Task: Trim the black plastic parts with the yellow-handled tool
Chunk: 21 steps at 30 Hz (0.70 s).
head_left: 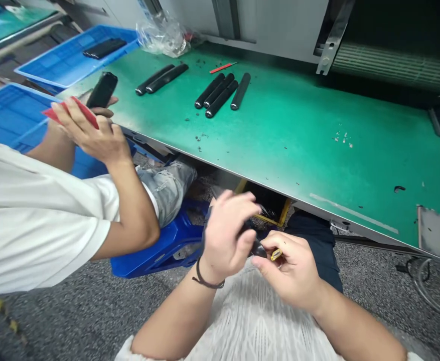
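Note:
My left hand [227, 235] and my right hand [289, 268] are close together above my lap. They hold a dark cylindrical object [258, 248], mostly hidden by my fingers. My right thumb and forefinger pinch a small yellow piece [276, 254] at its end. A cord bracelet [208, 281] circles my left wrist. Several black rubber-coated rollers [220, 95] lie in small groups on the green workbench [298, 140], beyond my hands' reach in the picture.
A co-worker's hands [88, 125] at the left hold a black object and a red strip. Blue plastic trays [72, 60] stand by the bench's far left end, with a blue stool [159, 245] below. A red-handled tool [223, 67] and a plastic bag [163, 35] lie at the back.

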{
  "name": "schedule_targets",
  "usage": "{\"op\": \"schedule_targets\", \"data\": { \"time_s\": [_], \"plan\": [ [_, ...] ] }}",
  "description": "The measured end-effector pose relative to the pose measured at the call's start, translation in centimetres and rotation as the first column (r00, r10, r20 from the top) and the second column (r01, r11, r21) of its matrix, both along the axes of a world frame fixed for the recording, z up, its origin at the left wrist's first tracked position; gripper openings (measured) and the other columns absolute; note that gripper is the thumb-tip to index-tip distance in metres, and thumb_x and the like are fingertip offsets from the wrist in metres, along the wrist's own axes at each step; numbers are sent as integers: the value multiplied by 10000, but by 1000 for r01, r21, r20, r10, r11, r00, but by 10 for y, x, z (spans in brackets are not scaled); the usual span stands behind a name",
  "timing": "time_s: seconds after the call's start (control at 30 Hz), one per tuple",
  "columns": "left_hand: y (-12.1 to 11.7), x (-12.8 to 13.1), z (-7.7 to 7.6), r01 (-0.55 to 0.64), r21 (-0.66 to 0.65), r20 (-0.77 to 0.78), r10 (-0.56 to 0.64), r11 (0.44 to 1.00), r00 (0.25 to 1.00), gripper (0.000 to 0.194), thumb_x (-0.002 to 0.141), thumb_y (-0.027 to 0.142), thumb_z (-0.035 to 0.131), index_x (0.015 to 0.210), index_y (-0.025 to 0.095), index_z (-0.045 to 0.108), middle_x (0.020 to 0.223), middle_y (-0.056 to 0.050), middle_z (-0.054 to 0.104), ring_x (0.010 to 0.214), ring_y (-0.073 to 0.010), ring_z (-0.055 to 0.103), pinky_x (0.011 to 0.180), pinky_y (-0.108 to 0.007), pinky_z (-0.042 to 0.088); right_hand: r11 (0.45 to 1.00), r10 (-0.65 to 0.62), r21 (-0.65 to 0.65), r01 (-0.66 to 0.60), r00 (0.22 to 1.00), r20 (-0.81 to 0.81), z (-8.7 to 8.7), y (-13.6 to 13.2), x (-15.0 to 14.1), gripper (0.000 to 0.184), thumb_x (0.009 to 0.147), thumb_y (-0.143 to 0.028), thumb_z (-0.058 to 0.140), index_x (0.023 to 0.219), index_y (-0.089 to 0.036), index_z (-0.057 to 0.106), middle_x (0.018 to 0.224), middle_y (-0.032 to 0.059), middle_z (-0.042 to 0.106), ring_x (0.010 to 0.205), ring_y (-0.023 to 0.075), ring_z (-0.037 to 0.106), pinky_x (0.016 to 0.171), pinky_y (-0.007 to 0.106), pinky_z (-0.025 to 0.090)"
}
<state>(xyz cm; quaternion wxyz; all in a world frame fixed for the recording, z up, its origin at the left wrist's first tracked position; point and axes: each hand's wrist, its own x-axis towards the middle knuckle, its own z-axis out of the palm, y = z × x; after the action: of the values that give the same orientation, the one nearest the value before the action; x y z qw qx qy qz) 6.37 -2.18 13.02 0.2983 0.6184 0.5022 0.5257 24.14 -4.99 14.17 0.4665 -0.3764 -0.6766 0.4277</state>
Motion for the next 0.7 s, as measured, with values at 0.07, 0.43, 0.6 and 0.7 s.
{"op": "schedule_targets", "data": {
  "time_s": [0.07, 0.43, 0.6, 0.7],
  "plan": [
    [-1, 4, 0, 233, -64, 47, -230, 970, 972, 232, 845, 390, 677, 678, 247, 751, 670, -78, 624, 718, -276, 593, 1013, -488, 415, 999, 51, 14, -52, 998, 46, 5, -1, 5, 175, 1031, -329, 645, 927, -194, 605, 753, -25, 558, 618, 104, 488, 551, 241, 400],
    [7, 9, -2, 380, -60, 32, -379, 923, 925, 370, 900, 405, 588, 567, 257, 654, 538, -57, 502, 545, -210, 353, 713, -402, 318, 938, 72, 243, -248, 823, 563, 20, 13, 36, 581, 1100, -644, 341, 961, -160, 630, 782, 20, 555, 687, 164, 444, 620, 321, 307],
    [12, 11, 0, 445, 218, -185, -411, 869, 893, 521, 1075, 448, 356, 636, 220, 515, 548, -21, 450, 532, -186, 340, 628, -371, 249, 944, 73, 227, -239, 823, 563, 20, 15, 24, 663, 1059, -747, 331, 767, -189, 540, 715, -9, 502, 641, 140, 379, 599, 315, 243],
    [13, 12, -1, 457, 288, -235, -400, 842, 886, 499, 1108, 400, 293, 688, 206, 481, 572, -5, 441, 539, -168, 341, 620, -364, 248, 938, 56, 249, -242, 813, 579, 20, 14, 24, 624, 1087, -684, 351, 751, -189, 530, 703, -18, 473, 636, 136, 355, 593, 318, 218]
  ]
}}
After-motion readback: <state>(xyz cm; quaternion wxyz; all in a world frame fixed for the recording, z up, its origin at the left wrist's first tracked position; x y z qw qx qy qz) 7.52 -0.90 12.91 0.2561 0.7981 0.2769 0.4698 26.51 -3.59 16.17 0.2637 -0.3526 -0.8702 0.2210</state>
